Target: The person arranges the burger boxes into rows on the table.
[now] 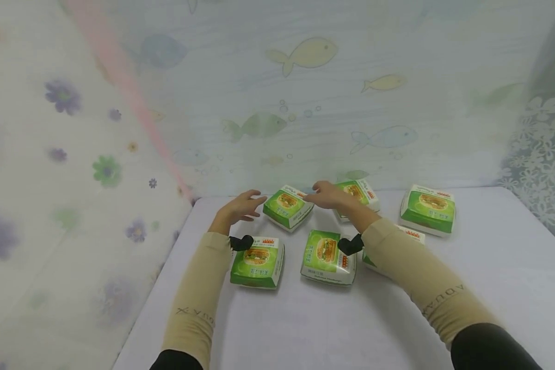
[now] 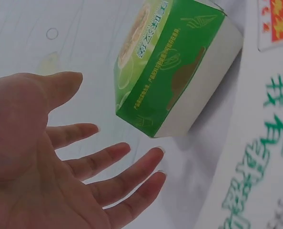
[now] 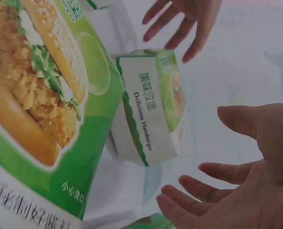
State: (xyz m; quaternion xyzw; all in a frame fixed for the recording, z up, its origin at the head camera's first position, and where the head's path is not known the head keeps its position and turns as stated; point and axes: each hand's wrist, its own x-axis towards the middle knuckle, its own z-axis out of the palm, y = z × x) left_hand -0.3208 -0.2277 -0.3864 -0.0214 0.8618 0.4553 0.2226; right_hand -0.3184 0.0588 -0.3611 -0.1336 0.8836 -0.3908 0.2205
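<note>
A green and white hamburger box (image 1: pixel 287 206) sits at the far side of the table, between my two hands. My left hand (image 1: pixel 243 208) is just left of it, fingers spread and reaching toward its side. On the other side, my right hand (image 1: pixel 329 195) hovers with extended fingers near the box's right corner. In the left wrist view, a gap shows between the fingers (image 2: pixel 136 176) and the box (image 2: pixel 175 67). The right wrist view shows the box's white side (image 3: pixel 144 109) printed "Delicious Hamburger", with the right hand (image 3: pixel 241 181) apart from it.
Several matching boxes lie about: one below my left wrist (image 1: pixel 257 262), one front centre (image 1: pixel 328 257), one behind my right hand (image 1: pixel 358 192), one far right (image 1: pixel 428 208). Another box (image 1: pixel 411 234) is partly hidden by my right forearm. A fish-print curtain (image 1: pixel 314 128) hangs behind the white table (image 1: pixel 305 329).
</note>
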